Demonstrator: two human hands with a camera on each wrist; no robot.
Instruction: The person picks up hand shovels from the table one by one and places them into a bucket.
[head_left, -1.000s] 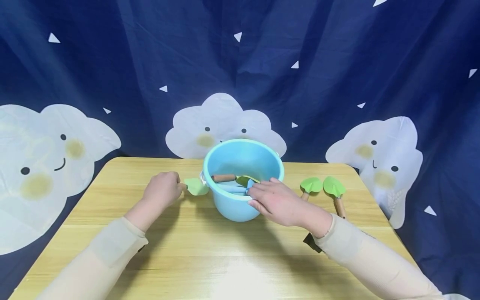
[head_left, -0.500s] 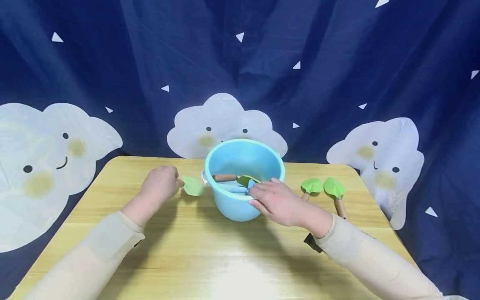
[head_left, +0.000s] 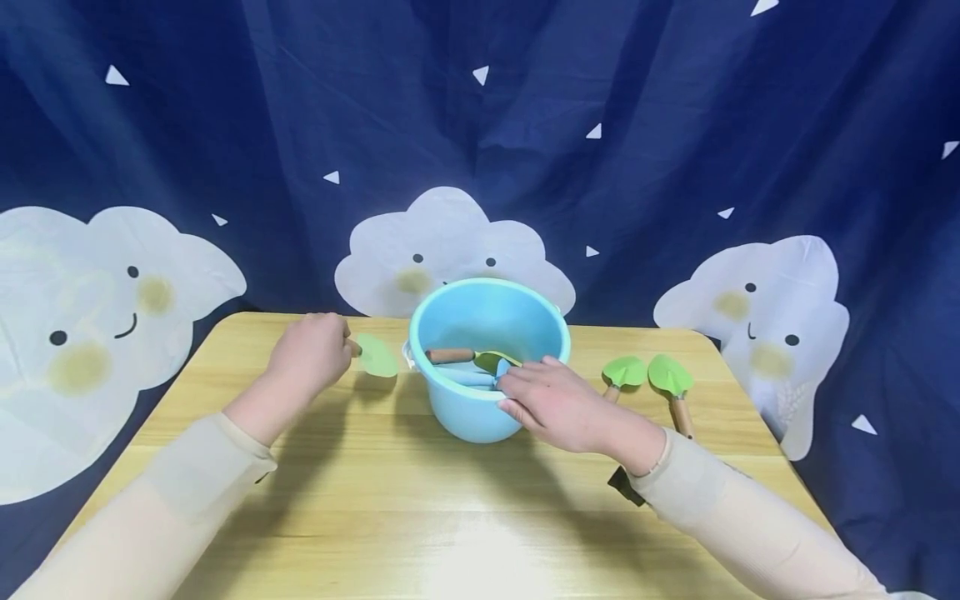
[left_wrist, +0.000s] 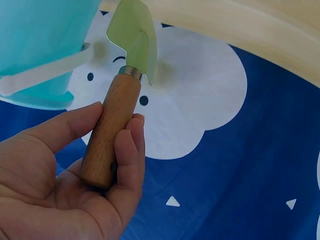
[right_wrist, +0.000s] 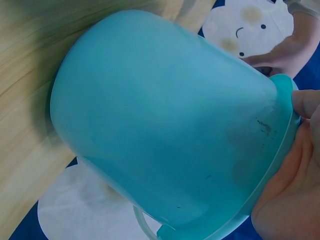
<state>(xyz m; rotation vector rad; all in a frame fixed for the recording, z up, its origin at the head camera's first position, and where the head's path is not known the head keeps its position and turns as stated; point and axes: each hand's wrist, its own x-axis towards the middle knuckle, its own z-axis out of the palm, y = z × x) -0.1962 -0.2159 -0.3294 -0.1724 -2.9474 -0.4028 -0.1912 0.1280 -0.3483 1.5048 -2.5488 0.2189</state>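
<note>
My left hand (head_left: 309,354) grips a hand trowel with a light green blade (head_left: 377,357), a little left of the bucket. In the left wrist view its wooden handle (left_wrist: 112,125) lies between thumb and curled fingers, the blade pointing away. A light blue bucket (head_left: 472,417) stands at the table's middle. My right hand (head_left: 558,404) holds the bucket's near right rim, with the thumb outside and the fingers over the edge. Inside lie another trowel with a brown handle (head_left: 450,356) and a light blue tool (head_left: 468,378), its end partly hidden by the right fingers.
Two more green trowels lie on the wooden table (head_left: 360,533), right of the bucket: one blade (head_left: 624,371) by the right forearm, the other blade (head_left: 670,375) farther right. The bucket's white handle (left_wrist: 45,75) hangs at its side. A dark blue curtain (head_left: 480,125) hangs behind.
My left hand has moved left and slightly back with the trowel, widening the gap between its blade and the bucket. My right hand stays on the rim.
</note>
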